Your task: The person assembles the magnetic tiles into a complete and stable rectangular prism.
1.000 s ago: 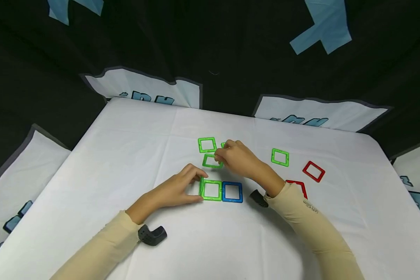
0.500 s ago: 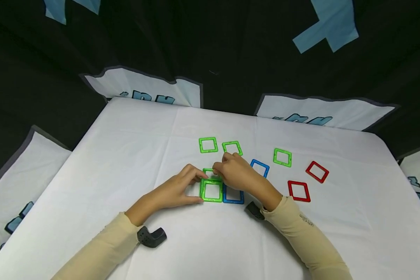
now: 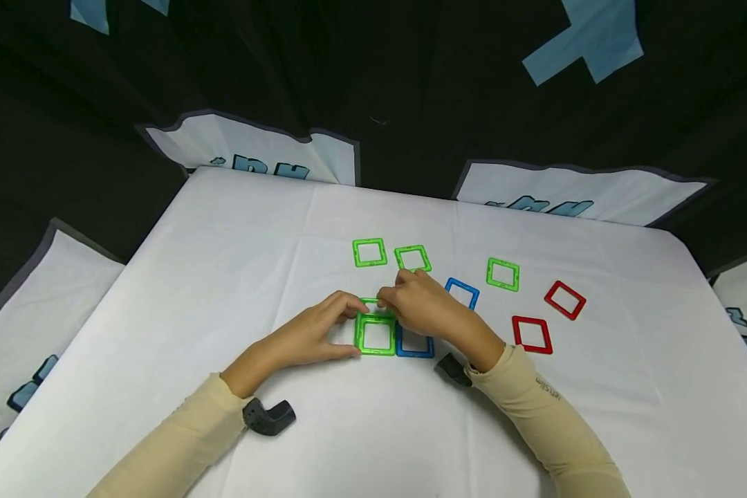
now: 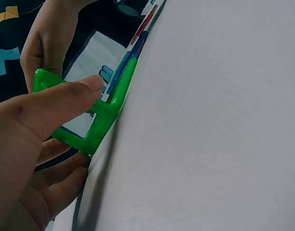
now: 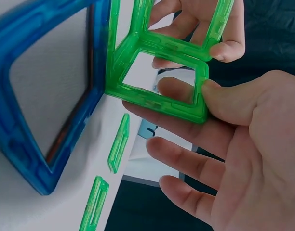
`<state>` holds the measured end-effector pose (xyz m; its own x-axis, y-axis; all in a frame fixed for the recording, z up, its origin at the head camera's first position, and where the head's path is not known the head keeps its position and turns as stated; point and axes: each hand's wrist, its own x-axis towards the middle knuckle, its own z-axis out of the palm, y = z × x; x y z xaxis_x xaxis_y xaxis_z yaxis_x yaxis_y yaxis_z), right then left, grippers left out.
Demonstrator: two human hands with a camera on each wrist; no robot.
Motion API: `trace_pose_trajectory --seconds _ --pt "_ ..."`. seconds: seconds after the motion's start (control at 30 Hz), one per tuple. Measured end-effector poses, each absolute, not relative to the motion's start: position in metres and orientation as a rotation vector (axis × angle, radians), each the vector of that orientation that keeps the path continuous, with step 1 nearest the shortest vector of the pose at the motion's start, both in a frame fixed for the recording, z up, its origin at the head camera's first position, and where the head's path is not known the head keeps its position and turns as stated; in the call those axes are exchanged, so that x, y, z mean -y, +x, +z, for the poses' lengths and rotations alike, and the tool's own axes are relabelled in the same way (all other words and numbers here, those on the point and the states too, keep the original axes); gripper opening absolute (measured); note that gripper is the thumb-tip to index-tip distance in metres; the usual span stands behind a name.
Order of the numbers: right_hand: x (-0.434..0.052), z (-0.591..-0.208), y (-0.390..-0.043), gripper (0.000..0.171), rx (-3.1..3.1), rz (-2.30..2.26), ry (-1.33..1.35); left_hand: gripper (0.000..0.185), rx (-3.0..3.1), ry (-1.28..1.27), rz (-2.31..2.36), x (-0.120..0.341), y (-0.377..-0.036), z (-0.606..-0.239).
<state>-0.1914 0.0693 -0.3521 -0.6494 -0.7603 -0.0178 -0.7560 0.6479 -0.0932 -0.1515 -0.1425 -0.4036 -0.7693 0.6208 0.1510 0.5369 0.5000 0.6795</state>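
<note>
On the table lies a flat green square magnetic tile (image 3: 378,352), with a blue tile (image 3: 415,354) joined at its right edge. My left hand (image 3: 311,334) holds a second green tile (image 4: 92,137) upright along the flat tile's left edge, its thumb across the frame in the left wrist view. My right hand (image 3: 425,304) pinches a third green tile (image 5: 159,100) between thumb and index finger. That tile stands at the flat tile's far edge and meets the left-hand tile at a corner.
Two green tiles, a left one (image 3: 370,264) and a right one (image 3: 413,247), lie beyond the hands. To the right are a blue tile (image 3: 463,285), another green tile (image 3: 503,288) and two red tiles, one nearer (image 3: 532,351) and one farther (image 3: 565,283).
My right hand has picked up a green tile from behind, brought it nearer and stood it at the flat tile's far edge. The left hand has stayed in place.
</note>
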Motion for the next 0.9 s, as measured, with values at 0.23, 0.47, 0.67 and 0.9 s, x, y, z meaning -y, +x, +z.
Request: trace_pose_trajectory --seconds 0.23,0.47,0.67,0.9 --pt "-0.075 -0.348 -0.202 0.026 -2.663 -0.333 -1.165 0.058 -2.621 0.998 1.107 0.144 -0.150 -0.403" --pt "-0.078 -0.343 -0.232 0.033 -2.704 -0.472 -1.079 0.058 -2.636 1.013 1.079 0.143 -0.150 -0.402" --pt "-0.061 -0.340 -0.262 0.049 -2.740 -0.344 -0.981 0.059 -2.624 1.002 1.074 0.144 -0.150 -0.400" --pt "-0.043 -0.352 -0.287 0.065 -2.732 -0.215 -0.904 0.058 -2.620 1.003 1.077 0.144 -0.149 -0.399"
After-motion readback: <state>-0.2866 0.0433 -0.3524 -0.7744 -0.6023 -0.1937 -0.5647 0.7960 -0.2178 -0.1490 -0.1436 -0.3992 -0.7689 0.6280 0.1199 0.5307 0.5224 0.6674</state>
